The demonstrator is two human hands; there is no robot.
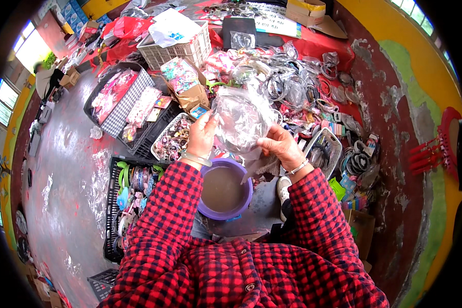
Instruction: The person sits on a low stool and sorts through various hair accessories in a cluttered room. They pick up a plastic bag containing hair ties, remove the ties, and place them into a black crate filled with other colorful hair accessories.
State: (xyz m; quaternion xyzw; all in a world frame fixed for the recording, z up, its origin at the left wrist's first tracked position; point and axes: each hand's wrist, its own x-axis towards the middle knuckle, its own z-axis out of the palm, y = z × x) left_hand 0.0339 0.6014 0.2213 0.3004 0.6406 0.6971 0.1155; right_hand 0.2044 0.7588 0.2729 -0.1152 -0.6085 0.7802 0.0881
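Note:
A see-through plastic bag (241, 119) is stretched between my two hands, above the far rim of a purple basin (249, 197) of murky water. My left hand (203, 134) pinches the bag's left edge, with its thumb upward. On the lower right side, the thumb and fingers of my right hand (283, 149) close on the plastic. Whether anything thin lies inside the bag I cannot tell through the glare. Just left of the basin is a white basket (161, 134) of small hair ties and trinkets.
Bagged headbands and hair accessories (287, 84) pile up ahead. A black crate (110, 205) of headbands stands at left, a white basket (336, 154) at right. Farther back are a houndstooth box (128, 97) and a grey crate (190, 51). Another person (46, 82) sits far left.

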